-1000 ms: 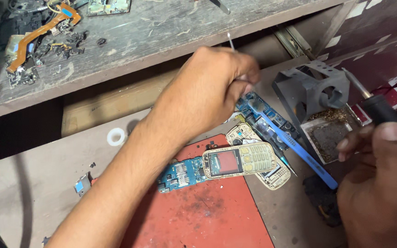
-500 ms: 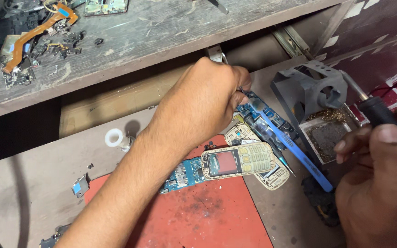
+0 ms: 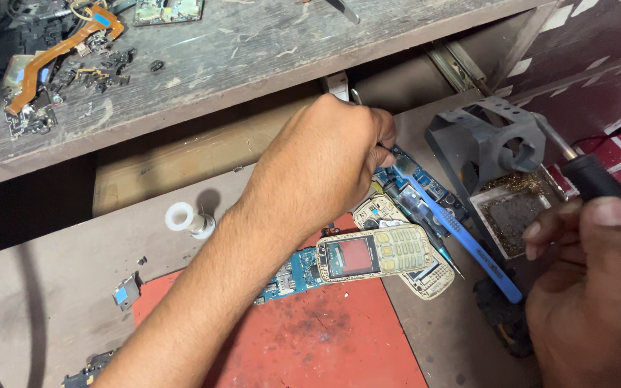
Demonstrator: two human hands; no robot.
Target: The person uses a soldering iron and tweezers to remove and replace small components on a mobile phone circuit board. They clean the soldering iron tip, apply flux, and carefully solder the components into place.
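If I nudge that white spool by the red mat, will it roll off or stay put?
The spool seems to lie tilted, one flange up, so a nudge would probably swing it in a curve rather than roll it straight. It looks small and plastic, so likely light and easily knocked. The bench there looks flat.

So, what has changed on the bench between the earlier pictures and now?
The left hand has moved a little further back toward the gap under the shelf, still pinching thin metal tweezers. The right hand still grips the soldering iron beside the grey stand. The keypad phone and blue pry tool lie as before.
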